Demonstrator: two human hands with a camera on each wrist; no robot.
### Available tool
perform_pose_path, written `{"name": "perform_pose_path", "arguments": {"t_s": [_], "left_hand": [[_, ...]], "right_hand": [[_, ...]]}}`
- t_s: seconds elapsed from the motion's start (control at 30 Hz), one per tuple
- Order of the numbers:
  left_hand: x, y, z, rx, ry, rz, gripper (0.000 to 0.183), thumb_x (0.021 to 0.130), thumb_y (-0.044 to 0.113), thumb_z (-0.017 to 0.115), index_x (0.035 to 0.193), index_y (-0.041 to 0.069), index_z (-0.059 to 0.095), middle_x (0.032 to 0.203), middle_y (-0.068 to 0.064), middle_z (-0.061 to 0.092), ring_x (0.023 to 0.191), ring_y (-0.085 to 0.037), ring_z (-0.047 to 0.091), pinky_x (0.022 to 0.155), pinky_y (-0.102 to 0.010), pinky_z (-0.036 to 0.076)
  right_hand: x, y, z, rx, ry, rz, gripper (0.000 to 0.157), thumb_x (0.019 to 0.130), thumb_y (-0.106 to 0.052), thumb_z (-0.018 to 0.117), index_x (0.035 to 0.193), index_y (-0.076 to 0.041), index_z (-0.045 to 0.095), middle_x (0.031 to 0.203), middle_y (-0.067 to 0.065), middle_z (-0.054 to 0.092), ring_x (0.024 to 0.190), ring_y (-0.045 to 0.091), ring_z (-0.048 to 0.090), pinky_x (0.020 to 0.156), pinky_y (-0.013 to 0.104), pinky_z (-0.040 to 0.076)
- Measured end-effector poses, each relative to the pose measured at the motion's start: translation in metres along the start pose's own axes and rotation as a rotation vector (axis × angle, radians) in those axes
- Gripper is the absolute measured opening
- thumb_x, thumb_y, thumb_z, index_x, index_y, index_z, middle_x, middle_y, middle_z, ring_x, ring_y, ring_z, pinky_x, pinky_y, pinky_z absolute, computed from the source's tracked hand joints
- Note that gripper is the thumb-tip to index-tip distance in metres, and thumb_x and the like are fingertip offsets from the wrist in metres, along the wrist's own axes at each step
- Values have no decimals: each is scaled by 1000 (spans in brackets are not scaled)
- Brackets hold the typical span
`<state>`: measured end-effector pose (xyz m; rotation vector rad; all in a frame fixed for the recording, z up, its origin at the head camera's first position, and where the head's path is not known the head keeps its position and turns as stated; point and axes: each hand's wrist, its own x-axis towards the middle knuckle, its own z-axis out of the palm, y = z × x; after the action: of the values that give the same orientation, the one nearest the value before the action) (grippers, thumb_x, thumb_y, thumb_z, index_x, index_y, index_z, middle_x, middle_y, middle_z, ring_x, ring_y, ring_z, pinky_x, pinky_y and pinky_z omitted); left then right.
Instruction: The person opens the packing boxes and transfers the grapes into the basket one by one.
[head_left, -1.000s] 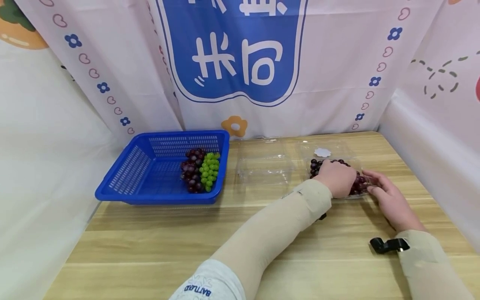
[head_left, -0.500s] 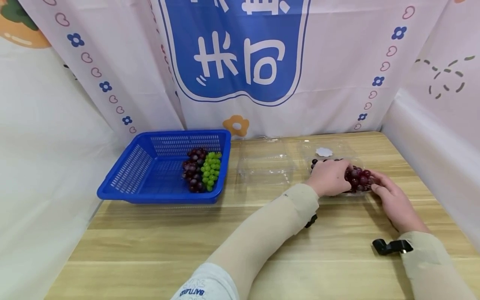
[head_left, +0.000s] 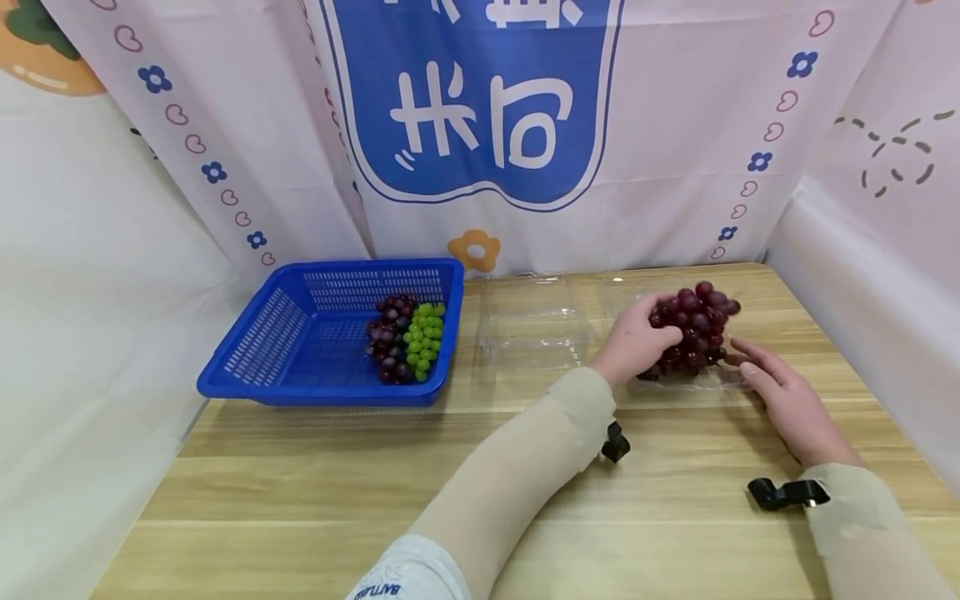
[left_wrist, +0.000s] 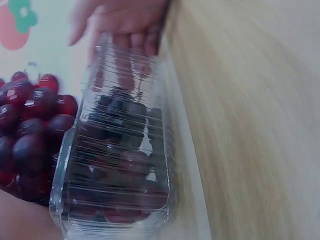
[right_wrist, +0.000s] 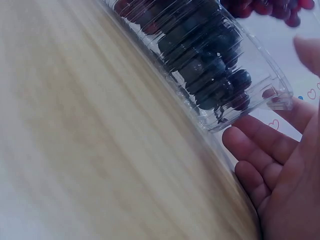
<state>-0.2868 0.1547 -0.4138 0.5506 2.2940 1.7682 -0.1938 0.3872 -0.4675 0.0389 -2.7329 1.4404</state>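
My left hand (head_left: 633, 340) grips a bunch of dark red grapes (head_left: 693, 321), lifted over a clear plastic clamshell box (left_wrist: 117, 150). Darker grapes (right_wrist: 205, 75) lie inside that box, seen through its ribbed wall in both wrist views. At the box's right end is my right hand (head_left: 795, 408); its fingers are loosely bent against or just beside the end wall, and the thumb stands apart. The left fingertips are hidden behind the raised bunch. In the head view, the bunch and left hand cover much of the box.
A second clear clamshell box (head_left: 534, 325) stands with its lid up to the left. Farther left, a blue plastic basket (head_left: 258, 333) holds red grapes (head_left: 388, 342) and green grapes (head_left: 425, 342). A printed curtain (head_left: 660, 167) hangs behind the wooden table (head_left: 337, 500).
My left hand has lifted the bunch of red grapes up out of the box, moving slightly left. The right hand has stayed at the box's right end.
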Motion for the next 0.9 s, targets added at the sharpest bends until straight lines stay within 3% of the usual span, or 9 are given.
{"name": "perform_pose_path", "arguments": {"t_s": [0.1, 0.17, 0.23, 0.37, 0.47, 0.57, 0.73, 0.83, 0.9], "left_hand": [[1, -1, -4, -194, 82, -18, 52, 86, 5, 69, 133, 27, 63, 117, 10, 65, 103, -8, 61, 89, -30, 52], [2, -1, -6, -306, 127, -21, 49, 86, 2, 68, 129, 25, 65, 113, 10, 65, 101, -9, 62, 88, -32, 53], [2, 1, -9, -416, 168, -19, 46, 85, 0, 66, 125, 24, 66, 111, 10, 66, 101, -10, 63, 88, -34, 52], [4, 7, -16, -665, 198, 10, 34, 89, 1, 62, 117, 20, 65, 114, 7, 67, 102, -12, 63, 90, -35, 50], [2, 15, -22, -884, 162, 33, 24, 94, 6, 59, 115, 17, 63, 113, 1, 67, 98, -15, 63, 84, -33, 51], [-2, 25, -27, -1042, 135, 7, 18, 98, 14, 55, 115, 18, 61, 107, -1, 66, 88, -14, 61, 73, -28, 49], [-7, 38, -37, -1187, 157, -76, 20, 100, 24, 47, 104, 15, 64, 97, -1, 63, 80, -14, 56, 69, -27, 45], [-8, 42, -46, -1228, 155, -89, 25, 98, 29, 44, 96, 16, 64, 92, 0, 61, 77, -14, 54, 68, -28, 43], [-10, 43, -53, -1250, 130, -67, 27, 97, 34, 43, 100, 17, 64, 97, -1, 63, 83, -16, 60, 72, -31, 46]], "right_hand": [[1, -1, 2, -36, 6, -19, 55, 109, -42, 41, 161, -25, 31, 154, 17, 44, 137, 16, 41, 113, 37, 31], [1, -1, 4, -37, 7, -33, 55, 109, -40, 42, 161, -22, 32, 151, 16, 47, 125, -2, 46, 102, 16, 34], [1, -1, 5, -34, 9, -51, 54, 109, -38, 43, 160, -20, 34, 149, 16, 50, 115, -14, 45, 87, 4, 32], [2, 0, 6, -17, 18, -74, 53, 110, -35, 43, 159, -18, 35, 147, 20, 51, 112, -16, 47, 86, 3, 33], [1, 1, 6, -14, 30, -86, 52, 110, -34, 43, 158, -17, 36, 144, 22, 53, 111, -15, 49, 86, 4, 34], [0, 2, 6, -2, 35, -92, 51, 110, -33, 44, 158, -18, 38, 142, 21, 54, 110, -15, 51, 87, 4, 34], [0, 2, 7, -2, 29, -107, 52, 110, -33, 44, 158, -17, 36, 142, 21, 54, 111, -12, 52, 86, 4, 35], [0, 1, 7, -6, 33, -107, 52, 110, -33, 44, 158, -15, 37, 142, 21, 55, 111, -12, 52, 86, 3, 34], [0, 1, 7, -8, 38, -108, 52, 110, -32, 44, 158, -14, 37, 141, 22, 55, 111, -12, 52, 86, 3, 34]]}}
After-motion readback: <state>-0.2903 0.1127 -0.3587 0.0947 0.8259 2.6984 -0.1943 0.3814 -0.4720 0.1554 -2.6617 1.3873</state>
